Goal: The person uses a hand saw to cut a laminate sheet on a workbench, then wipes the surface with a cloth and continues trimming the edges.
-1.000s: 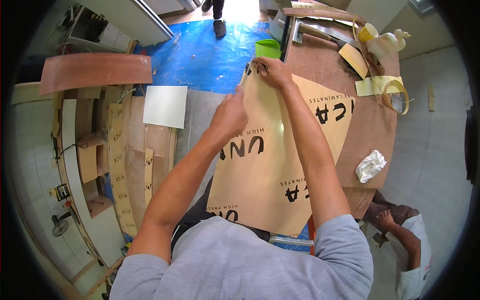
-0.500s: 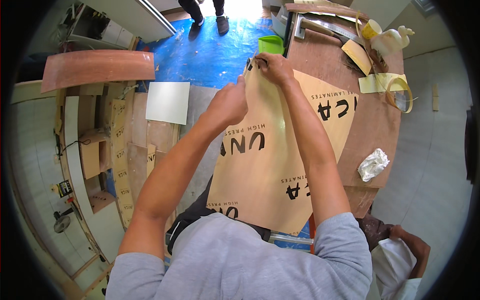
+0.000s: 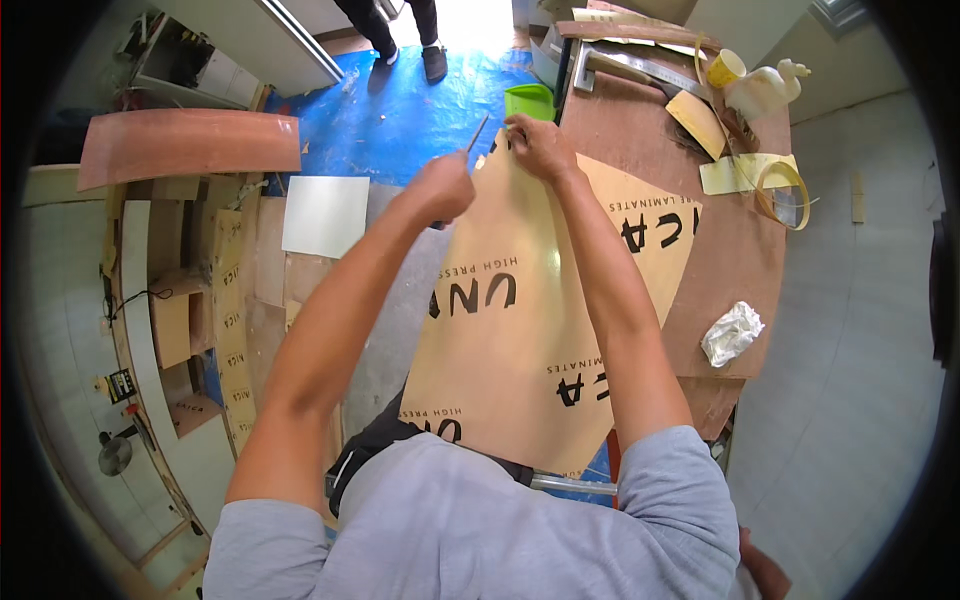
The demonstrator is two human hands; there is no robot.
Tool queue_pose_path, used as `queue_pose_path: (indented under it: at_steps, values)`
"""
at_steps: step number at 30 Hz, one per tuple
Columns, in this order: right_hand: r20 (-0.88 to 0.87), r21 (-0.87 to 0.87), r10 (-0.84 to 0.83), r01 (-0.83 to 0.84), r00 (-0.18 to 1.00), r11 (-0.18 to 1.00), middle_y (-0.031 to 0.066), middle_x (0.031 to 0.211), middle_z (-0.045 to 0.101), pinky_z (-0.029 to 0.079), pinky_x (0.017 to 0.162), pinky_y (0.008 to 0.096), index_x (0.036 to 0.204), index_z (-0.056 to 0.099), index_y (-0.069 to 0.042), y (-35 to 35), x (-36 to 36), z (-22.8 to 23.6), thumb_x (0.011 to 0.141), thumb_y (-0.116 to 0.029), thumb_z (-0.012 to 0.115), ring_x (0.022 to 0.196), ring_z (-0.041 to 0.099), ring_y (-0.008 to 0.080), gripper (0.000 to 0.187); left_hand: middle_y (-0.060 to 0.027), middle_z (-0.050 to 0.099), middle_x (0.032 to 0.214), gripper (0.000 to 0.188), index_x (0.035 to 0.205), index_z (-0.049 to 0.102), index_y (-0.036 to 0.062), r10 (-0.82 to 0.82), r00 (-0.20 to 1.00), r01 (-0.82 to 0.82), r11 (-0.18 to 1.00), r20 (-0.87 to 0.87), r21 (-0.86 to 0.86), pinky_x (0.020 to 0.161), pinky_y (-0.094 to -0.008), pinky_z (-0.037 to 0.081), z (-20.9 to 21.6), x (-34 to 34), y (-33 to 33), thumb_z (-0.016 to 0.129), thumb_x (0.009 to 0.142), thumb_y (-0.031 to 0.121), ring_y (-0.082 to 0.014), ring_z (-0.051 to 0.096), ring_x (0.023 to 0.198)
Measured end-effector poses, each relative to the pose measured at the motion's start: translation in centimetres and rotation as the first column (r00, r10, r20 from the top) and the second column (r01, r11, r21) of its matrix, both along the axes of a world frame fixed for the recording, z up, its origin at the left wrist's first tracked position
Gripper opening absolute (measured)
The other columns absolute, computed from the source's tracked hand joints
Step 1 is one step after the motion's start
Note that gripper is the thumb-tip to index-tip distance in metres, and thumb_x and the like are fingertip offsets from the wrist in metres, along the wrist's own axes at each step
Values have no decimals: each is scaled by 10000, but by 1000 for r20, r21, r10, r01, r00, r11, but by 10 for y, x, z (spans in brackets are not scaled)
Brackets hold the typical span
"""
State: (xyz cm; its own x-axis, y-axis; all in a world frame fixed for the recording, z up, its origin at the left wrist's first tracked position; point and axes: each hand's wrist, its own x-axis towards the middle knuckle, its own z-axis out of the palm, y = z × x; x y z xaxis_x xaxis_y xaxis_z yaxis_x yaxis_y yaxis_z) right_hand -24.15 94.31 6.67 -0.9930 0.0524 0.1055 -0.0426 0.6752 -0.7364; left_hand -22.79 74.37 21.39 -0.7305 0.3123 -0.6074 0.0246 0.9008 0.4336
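Presently, the left hand [image 3: 443,190] is closed around a thin tool [image 3: 478,133], whose kind I cannot tell; the tip points away, just beside the left edge of the sheet [image 3: 505,370]. The right hand [image 3: 540,147], with bent fingers, is pinching the sheet at its far corner. The right part of the sheet lies over the table [image 3: 725,270], and its near edge comes close to the shirt [image 3: 460,520]. Left of it, a grey surface [image 3: 405,290] extends toward a white panel [image 3: 325,217]; beyond the corner, a blue tarp [image 3: 430,120] leaves room up to another person's shoes [image 3: 434,65]. The sheet is tan, smooth and slightly shiny, with straight sides and black print. The brown wooden table carries a crumpled white wad [image 3: 732,334]. Near the right hand is a rounded green dustpan [image 3: 530,100].
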Motion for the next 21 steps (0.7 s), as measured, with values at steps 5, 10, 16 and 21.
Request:
queue_pose_path:
  at_steps: [5, 10, 16, 21]
  values:
    - [62, -15, -35, 36, 997, 999, 165, 1008, 755, 562, 860, 454, 1154, 758, -169, -3, 7, 14, 936, -215, 616, 968, 714, 377, 264, -214, 674, 748, 660, 1567, 331, -50, 8, 996, -11, 999, 86, 31, 489, -419, 533, 46, 33, -9, 454, 920, 10, -281, 633, 520]
    - [15, 15, -10, 10, 1000, 1000, 158, 1032, 752, 564, 858, 464, 1130, 777, -181, -4, 8, 13, 928, -221, 614, 965, 714, 376, 263, -322, 712, 992, 551, 1460, 433, -110, -139, 990, 139, 990, -39, -12, 792, -490, 576, 43, 36, 0, 472, 933, 45, -437, 719, 894]
    - [30, 46, 15, -16, 999, 999, 164, 1028, 750, 558, 864, 496, 1101, 779, -197, -2, 9, 15, 929, -243, 593, 972, 706, 393, 257, -205, 659, 725, 526, 1429, 444, -67, -151, 988, 151, 988, -24, 9, 461, -422, 499, 5, 25, 5, 447, 906, -12, -279, 621, 495]
    - [22, 20, 14, -15, 1000, 1000, 159, 1046, 749, 559, 863, 494, 1104, 780, -203, -6, 0, 8, 930, -249, 581, 976, 704, 396, 268, -133, 605, 686, 456, 1351, 520, -51, -28, 982, 19, 999, 188, 49, 413, -390, 486, -2, -7, 2, 442, 903, -20, -235, 603, 467]
